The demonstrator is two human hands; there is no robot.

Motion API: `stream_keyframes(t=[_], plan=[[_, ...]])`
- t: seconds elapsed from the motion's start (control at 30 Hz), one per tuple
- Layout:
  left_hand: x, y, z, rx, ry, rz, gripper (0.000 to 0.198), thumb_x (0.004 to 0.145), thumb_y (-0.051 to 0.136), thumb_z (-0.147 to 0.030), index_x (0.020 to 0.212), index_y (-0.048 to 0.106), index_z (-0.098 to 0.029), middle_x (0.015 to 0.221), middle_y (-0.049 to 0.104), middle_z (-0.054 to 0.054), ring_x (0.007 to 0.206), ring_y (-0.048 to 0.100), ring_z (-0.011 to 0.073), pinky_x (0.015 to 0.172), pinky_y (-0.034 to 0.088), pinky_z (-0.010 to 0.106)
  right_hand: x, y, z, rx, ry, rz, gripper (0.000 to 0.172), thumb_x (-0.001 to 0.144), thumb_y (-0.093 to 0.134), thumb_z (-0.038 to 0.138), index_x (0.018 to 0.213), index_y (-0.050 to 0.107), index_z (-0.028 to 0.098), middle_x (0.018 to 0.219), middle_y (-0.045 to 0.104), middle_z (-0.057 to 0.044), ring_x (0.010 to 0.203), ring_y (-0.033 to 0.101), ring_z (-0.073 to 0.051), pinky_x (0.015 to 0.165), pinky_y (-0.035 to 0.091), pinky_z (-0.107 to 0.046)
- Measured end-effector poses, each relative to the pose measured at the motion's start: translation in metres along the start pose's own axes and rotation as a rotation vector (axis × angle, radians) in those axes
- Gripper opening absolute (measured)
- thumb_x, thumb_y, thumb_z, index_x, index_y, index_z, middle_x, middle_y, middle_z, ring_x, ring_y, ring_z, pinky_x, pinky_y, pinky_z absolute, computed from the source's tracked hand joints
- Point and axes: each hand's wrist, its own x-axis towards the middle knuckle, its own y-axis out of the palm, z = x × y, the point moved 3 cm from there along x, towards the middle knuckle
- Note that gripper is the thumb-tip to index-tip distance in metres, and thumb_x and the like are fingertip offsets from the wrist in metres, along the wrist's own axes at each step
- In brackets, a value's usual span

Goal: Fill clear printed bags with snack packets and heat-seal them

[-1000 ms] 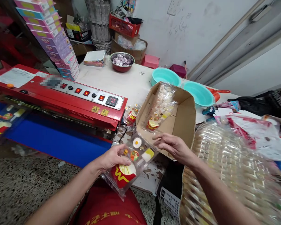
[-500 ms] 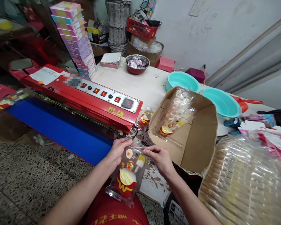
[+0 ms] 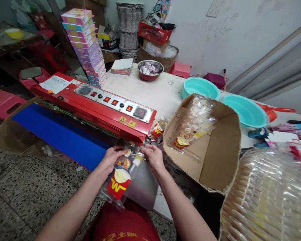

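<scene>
On my feed, my left hand and right hand both pinch the bag near its top edge, close to the sealer.

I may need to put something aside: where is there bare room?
Bare: the table between machine, bowl and basins, save small white bits; the blue belt; the box right of its packs. Crowded: the machine's right end, where left hand and right hand hold a pack, and the box's left side.
</scene>
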Motion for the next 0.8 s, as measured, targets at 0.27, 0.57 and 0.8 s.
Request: stream_keyframes(t=[0.27, 0.57, 0.8], plan=[[0.011, -0.068, -0.044, 0.471, 0.586, -0.653, 0.057, 0.058, 0.077, -0.028, 0.11, 0.056, -0.017, 0.1, 0.065, 0.009, 0.099, 0.062, 0.0293, 0.088, 0.05, 0.046, 0.045, -0.161, 0.126, -0.922, -0.773, -0.622, 0.063, 0.065, 0.077, 0.045, 0.118, 0.055, 0.018, 0.125, 0.049, -0.017, 0.115, 0.045, -0.033, 0.095, 0.04, -0.05], [-0.061, 0.019, 0.009, 0.863, 1.092, -0.254, 0.025, 0.086, 0.058, -0.034, 0.106, 0.06, -0.019, 0.12, 0.059, 0.01, 0.113, 0.055, 0.0245, 0.101, 0.041, 0.042, 0.033, -0.215, 0.18, -1.062, -0.775, -0.195, 0.031, 0.072, 0.072, 0.048, 0.061, 0.064, 0.02, 0.111, 0.064, -0.011, 0.11, 0.057, -0.03, 0.094, 0.043, -0.049], [-0.096, 0.122, -0.019, 0.387, 0.688, 0.447, 0.07, 0.077, 0.072, -0.031, 0.139, 0.04, -0.026, 0.139, 0.05, 0.009, 0.125, 0.049, 0.022, 0.103, 0.042, 0.034, -0.119, -0.149, 0.221, -0.883, -0.976, -0.017, 0.005, 0.079, 0.071, 0.028, 0.082, 0.075, 0.027, 0.091, 0.075, -0.003, 0.081, 0.071, -0.02, 0.074, 0.058, -0.031]])
